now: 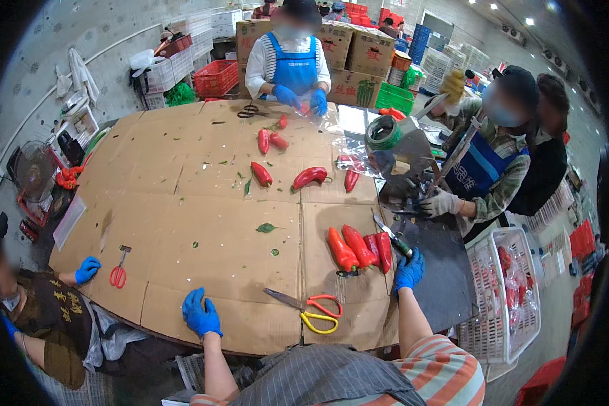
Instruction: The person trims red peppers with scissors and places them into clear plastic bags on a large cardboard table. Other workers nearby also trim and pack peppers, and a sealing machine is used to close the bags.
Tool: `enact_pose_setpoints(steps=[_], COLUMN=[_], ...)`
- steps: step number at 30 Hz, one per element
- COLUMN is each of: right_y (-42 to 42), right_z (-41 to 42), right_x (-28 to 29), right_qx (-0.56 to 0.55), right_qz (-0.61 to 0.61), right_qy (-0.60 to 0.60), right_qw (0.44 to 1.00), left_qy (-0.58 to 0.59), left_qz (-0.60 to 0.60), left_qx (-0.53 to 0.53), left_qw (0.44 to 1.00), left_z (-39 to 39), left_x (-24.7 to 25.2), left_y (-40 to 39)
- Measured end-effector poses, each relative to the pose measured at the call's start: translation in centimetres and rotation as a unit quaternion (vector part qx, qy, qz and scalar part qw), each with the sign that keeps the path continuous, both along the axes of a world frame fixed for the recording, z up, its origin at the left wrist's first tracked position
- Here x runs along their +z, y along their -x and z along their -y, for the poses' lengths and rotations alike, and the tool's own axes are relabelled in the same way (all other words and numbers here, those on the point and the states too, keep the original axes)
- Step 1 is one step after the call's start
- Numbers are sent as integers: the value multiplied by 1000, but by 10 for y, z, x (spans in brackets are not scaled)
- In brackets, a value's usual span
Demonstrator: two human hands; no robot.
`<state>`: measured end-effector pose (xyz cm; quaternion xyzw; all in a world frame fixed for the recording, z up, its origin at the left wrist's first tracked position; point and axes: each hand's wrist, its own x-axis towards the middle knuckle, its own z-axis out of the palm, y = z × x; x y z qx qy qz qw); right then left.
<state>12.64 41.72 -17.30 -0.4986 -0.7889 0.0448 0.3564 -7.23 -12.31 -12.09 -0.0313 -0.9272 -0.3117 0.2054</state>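
Observation:
My left hand (201,312), in a blue glove, rests on the cardboard-covered table (223,254) near its front edge, fingers apart and holding nothing. My right hand (410,270), also blue-gloved, is at the table's right side, its fingers around the handle end of a knife (393,236) whose blade points up and left. Several red peppers (358,246) lie side by side just left of the knife. Between my hands are scissors (309,310) with one red and one yellow handle. Farther off, more red peppers (310,177) lie scattered with green leaf bits.
A co-worker in a blue apron (293,63) holds a clear bag across the table. Another stands right by a tape dispenser (403,152); a co-worker's gloved hand (87,270) rests at left near red scissors (119,271). A white crate (500,294) with bagged peppers stands right.

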Motion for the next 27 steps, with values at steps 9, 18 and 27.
enact_pose_setpoints(steps=[9, 18, 27], right_y=[0, 0, -1], right_z=[-1, 0, -3], right_x=[-2, 0, -5], right_qx=[1, 2, 7], right_qz=[0, -10, -6], right_qy=[-46, -17, -22], right_qw=[999, 1000, 1000], left_qy=[-3, -7, -5], left_qz=[20, 7, 13], left_qx=[12, 10, 11], left_qw=[1000, 1000, 1000], left_z=[-2, -1, 2], left_x=[3, 1, -8], left_y=[1, 0, 2])
